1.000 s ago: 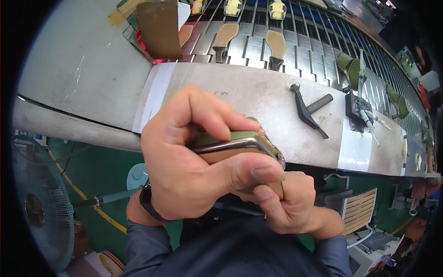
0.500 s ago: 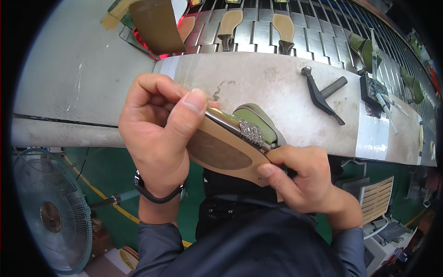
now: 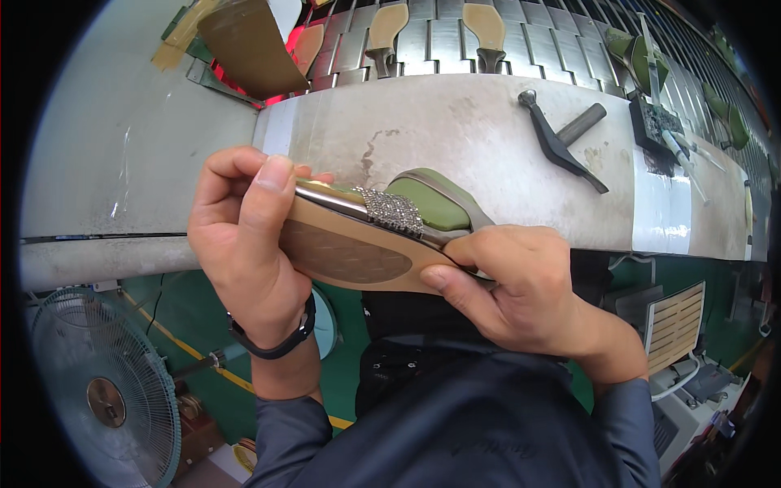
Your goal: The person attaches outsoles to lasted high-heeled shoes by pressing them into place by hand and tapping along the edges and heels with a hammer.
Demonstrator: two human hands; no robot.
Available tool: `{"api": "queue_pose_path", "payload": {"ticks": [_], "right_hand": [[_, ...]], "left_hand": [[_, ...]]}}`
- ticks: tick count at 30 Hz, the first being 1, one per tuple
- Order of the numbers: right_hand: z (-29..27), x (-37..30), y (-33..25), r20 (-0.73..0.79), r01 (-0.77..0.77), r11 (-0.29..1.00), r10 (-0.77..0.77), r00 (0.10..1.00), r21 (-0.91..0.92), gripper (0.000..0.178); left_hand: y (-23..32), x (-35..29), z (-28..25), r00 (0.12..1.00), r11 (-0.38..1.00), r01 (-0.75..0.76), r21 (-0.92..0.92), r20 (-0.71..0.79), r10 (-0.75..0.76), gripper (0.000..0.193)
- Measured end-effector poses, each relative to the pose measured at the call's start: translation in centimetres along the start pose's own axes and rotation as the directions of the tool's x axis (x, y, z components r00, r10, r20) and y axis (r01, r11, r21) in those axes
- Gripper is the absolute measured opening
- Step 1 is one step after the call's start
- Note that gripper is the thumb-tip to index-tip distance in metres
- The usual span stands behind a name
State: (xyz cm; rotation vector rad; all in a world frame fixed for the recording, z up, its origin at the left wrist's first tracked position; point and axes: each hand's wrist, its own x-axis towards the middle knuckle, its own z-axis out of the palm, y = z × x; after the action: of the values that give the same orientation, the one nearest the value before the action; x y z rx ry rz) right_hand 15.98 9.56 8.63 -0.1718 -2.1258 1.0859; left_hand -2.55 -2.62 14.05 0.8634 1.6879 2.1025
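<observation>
A shoe (image 3: 350, 254) is held on its side between my two hands, its tan sole with a darker patterned oval turned toward me. It has a green lining, a metallic edge and a band of glittering stones. My left hand (image 3: 248, 224) pinches the toe end, thumb on top and a dark band round the wrist. Near the narrower part toward the heel, my right hand (image 3: 517, 285) grips the shoe, thumb against the sole and fingers round the far side. Its heel is hidden by my right hand.
On the pale bench (image 3: 455, 122) lie a hammer (image 3: 561, 146) and a black block (image 3: 655, 122) with syringes. Behind runs a slatted metal conveyor (image 3: 435, 53) carrying several shoes. A fan (image 3: 106, 398) stands at the lower left, a slatted chair (image 3: 675, 329) at the right.
The shoe and both hands have shifted left in the view. The shoe is tilted nearer to level, its toe end lower relative to the heel. Both hands keep their grip.
</observation>
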Motion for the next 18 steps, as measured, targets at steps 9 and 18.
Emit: {"api": "queue_pose_path", "payload": {"ticks": [9, 18], "right_hand": [[-1.5, 0.3, -0.3, 0.067, -0.342, 0.937, 0.338, 0.939, 0.065, 0.030], [-7.1, 5.7, -3.3, 0.154, -0.170, 0.982, 0.181, 0.971, -0.085, 0.063]], "left_hand": [[0.2, 0.0, 0.3, 0.999, 0.999, -0.032, 0.002, 0.005, 0.032, 0.017], [0.7, 0.9, 6.5, 0.826, 0.965, -0.163, -0.204, 0.507, 0.246, 0.048]]}}
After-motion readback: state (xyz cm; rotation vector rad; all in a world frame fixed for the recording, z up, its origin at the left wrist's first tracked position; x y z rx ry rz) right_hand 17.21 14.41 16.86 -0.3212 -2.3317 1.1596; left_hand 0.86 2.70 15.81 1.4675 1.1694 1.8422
